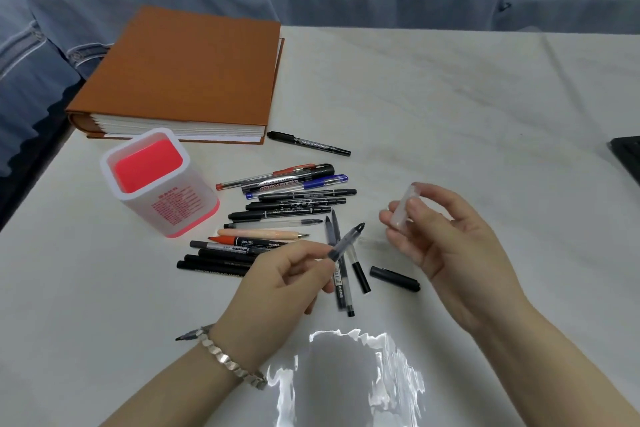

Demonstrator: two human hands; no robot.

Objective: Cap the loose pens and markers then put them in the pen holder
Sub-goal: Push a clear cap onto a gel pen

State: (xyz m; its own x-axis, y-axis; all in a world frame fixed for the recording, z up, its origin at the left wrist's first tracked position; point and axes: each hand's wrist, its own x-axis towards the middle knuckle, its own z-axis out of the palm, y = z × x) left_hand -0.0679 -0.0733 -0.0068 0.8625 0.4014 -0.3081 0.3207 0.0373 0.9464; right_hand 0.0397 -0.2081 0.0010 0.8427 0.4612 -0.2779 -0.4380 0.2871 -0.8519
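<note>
My left hand [277,282] grips an uncapped translucent pen [346,241], tip pointing up and to the right. My right hand [446,239] pinches a clear pen cap [403,206] a short way right of that tip; the two are apart. A heap of several pens and markers [284,208] lies on the white table between my hands and the pen holder [159,180], a white square cup with a pink inside, standing upright and empty-looking. A loose black cap [394,278] lies below my right hand. One black marker [308,143] lies apart near the book.
A thick orange-covered book [187,73] lies at the back left, behind the holder. A dark object [628,156] shows at the right edge. A grey pen [188,334] pokes out beside my left wrist. Blue upholstery runs behind the white cloth-covered table [467,97].
</note>
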